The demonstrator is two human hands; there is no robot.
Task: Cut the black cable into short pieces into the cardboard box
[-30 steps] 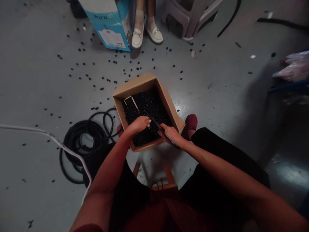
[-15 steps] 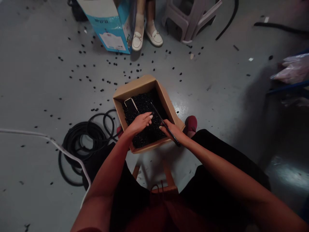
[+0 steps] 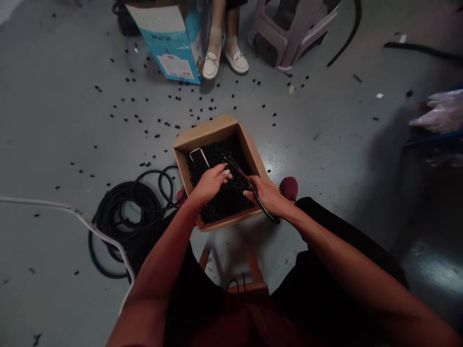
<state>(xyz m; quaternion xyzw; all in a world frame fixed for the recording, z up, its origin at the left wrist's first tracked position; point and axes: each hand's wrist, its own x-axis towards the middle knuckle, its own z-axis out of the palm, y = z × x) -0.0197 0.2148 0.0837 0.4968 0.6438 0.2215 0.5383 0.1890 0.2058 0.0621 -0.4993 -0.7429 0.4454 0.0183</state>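
A cardboard box (image 3: 211, 130) stands on the floor between my feet, with many small black pieces (image 3: 220, 207) inside. On these pieces, at the box's back left, lies a phone-like black object with a pale frame (image 3: 198, 157). My right hand (image 3: 263, 192) is closed round a dark scissor-like tool (image 3: 262, 205) whose thin end points up and left over the box. My left hand (image 3: 214, 183) is over the box, fingers pressed together near the tool's tip; whatever they hold is too small to make out.
A coiled black hose (image 3: 125, 207) and a white cable (image 3: 97, 233) lie at the left. A blue box (image 3: 175, 58), a person's white shoes (image 3: 211, 65) and a plastic stool (image 3: 289, 36) stand ahead. Small black pieces are scattered on the floor.
The tool's handle parts have spread apart in my right hand. The whole view has shifted slightly, with the box now a little lower and further right.
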